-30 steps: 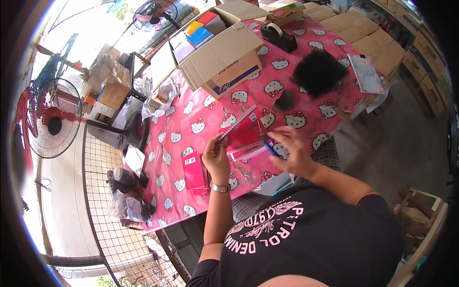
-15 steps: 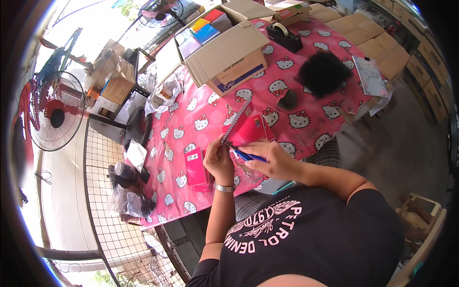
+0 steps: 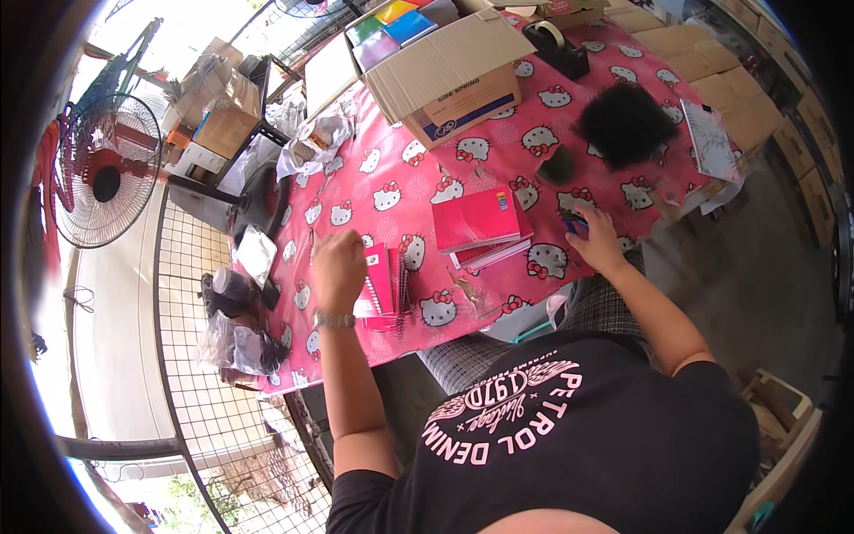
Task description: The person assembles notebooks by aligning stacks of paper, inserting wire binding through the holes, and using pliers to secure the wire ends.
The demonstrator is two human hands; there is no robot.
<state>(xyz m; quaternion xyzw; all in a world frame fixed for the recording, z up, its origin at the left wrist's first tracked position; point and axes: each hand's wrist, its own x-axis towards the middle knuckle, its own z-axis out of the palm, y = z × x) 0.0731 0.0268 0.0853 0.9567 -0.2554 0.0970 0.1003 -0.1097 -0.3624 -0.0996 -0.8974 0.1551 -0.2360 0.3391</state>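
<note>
My left hand (image 3: 340,270), with a metal-banded watch (image 3: 334,319) at the wrist, is raised at the left of the table, its fingers curled closed. Whatever they may pinch is hidden. Beside it lie red spiral notebooks (image 3: 381,283), overlapping, their dark coils toward the right. My right hand (image 3: 596,245) is closed around blue-handled pliers (image 3: 578,226), whose jaws I cannot make out. Between my hands sits a stack of red notebooks (image 3: 476,221), the top one shut and slightly turned from those underneath.
Behind the stack stands an open cardboard box (image 3: 471,102) of colourful notebooks. A tape dispenser (image 3: 556,52), a black bristly bundle (image 3: 626,125), a dark cup-like object (image 3: 558,166) and a pale notebook (image 3: 709,140) are farther right. Bagged items (image 3: 236,347) and a fan (image 3: 107,182) are at left.
My hands, which were together with the pliers at the end of a spiral coil, have parted. My left hand moved left and no longer shows the coil; my right moved right with the pliers.
</note>
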